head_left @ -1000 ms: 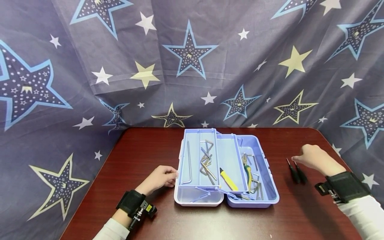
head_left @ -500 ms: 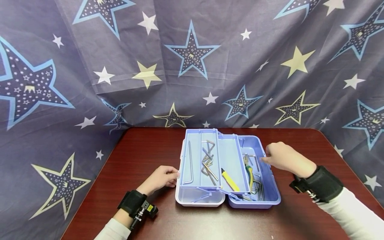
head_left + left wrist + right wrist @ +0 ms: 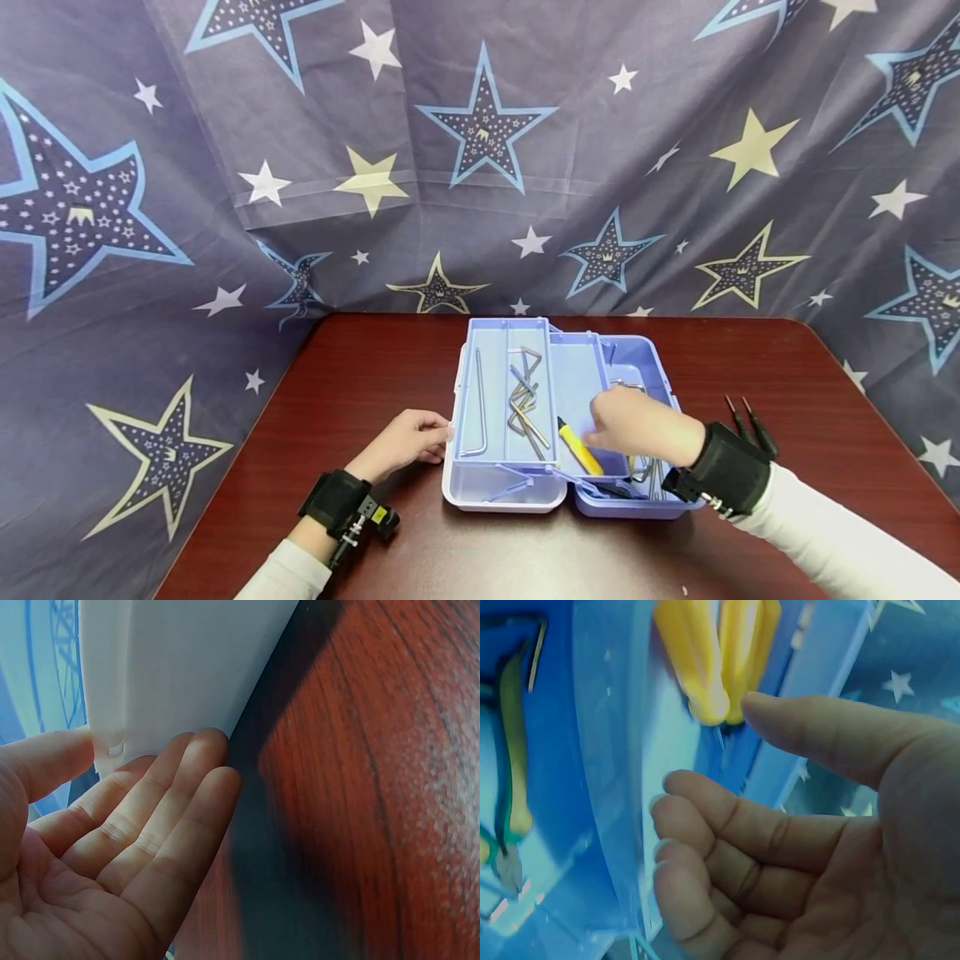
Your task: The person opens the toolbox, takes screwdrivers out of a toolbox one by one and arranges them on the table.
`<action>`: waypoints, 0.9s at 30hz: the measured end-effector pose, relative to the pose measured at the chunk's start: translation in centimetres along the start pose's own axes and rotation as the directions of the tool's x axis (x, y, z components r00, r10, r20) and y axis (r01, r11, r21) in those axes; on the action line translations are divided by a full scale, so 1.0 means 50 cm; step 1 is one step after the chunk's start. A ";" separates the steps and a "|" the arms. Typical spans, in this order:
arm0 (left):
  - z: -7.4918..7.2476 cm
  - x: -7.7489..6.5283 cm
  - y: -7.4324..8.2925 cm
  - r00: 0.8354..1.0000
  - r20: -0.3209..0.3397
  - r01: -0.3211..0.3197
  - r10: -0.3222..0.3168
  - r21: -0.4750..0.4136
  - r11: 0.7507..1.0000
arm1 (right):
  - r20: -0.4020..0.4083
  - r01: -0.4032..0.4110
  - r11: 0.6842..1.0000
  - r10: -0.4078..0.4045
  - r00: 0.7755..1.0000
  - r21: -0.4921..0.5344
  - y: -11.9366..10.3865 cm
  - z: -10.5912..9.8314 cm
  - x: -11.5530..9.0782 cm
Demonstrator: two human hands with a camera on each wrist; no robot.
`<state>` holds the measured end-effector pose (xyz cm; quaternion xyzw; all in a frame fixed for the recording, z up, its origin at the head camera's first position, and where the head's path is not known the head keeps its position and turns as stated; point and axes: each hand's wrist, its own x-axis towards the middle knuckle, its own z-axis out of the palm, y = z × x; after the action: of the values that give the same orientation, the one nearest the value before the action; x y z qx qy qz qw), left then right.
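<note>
Now we've got the left hand [image 3: 405,437], lower centre-left, fingers loose against the toolbox [image 3: 536,498], right hand [image 3: 641,423] right of centre, fingers half-curled, grasping nothing, thumb near the yellow-handled tool [image 3: 580,452] in a blue tray [image 3: 576,367], lower centre

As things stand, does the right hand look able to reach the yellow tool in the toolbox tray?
Probably yes: the right hand hovers by the yellow tool, its thumb close to the tool's end, and I see nothing between them.
</note>
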<state>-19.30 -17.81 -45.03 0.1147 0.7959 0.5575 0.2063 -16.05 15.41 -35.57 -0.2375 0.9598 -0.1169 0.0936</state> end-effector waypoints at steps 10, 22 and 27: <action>-0.001 0.015 -0.024 1.000 -0.003 -0.009 0.009 0.001 1.000 | 0.070 -0.040 0.999 0.040 0.997 -0.002 -0.021 0.038 0.021; -0.001 0.012 -0.023 1.000 -0.006 0.002 -0.002 -0.008 1.000 | 0.005 -0.083 0.996 0.083 0.997 -0.020 -0.010 -0.006 -0.005; -0.003 0.012 -0.024 1.000 -0.007 -0.001 0.001 -0.009 1.000 | -0.065 -0.076 0.996 0.073 0.995 -0.047 0.024 -0.027 -0.023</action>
<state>-19.87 -18.11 -46.24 0.1124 0.7942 0.5615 0.2036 -15.91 17.24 -34.49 -0.1998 0.9731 -0.0973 0.0615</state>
